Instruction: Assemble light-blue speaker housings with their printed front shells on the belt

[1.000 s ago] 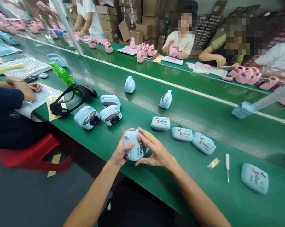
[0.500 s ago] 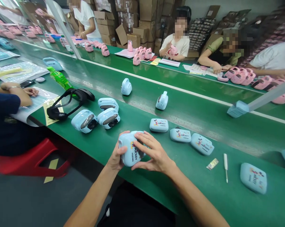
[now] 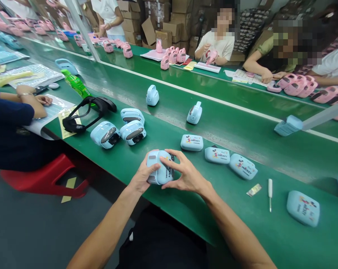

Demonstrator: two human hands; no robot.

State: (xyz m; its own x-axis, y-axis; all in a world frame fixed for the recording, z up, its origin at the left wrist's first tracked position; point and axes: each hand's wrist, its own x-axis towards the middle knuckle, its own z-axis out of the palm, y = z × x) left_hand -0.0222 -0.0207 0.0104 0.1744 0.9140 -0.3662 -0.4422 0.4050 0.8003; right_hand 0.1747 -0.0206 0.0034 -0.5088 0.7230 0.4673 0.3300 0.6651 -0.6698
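Observation:
Both my hands hold a light-blue plastic device point(image 3: 158, 175) with a Mickey print, a little above the green bench near its front edge. My left hand point(image 3: 143, 175) wraps its left side, thumb across the near face. On the right, my right hand point(image 3: 183, 170) grips the printed side with fingers and thumb. Two grey pads show on the face turned to me; its far side is hidden. Printed blue cases, such as this one point(image 3: 191, 142), lie to the right. Three blue devices with handles point(image 3: 105, 134) stand to the left.
A white-handled screwdriver point(image 3: 270, 194) and a small packet point(image 3: 254, 189) lie at right, near another printed case point(image 3: 303, 208). A black headset point(image 3: 87, 112) and a green bottle point(image 3: 76, 83) are at left, beside a co-worker's arm point(image 3: 34, 102). Blue devices point(image 3: 152, 96) stand on the belt.
My hands have turned the device, so its print now faces more to the right and the face with grey pads shows. The whole view has shifted slightly.

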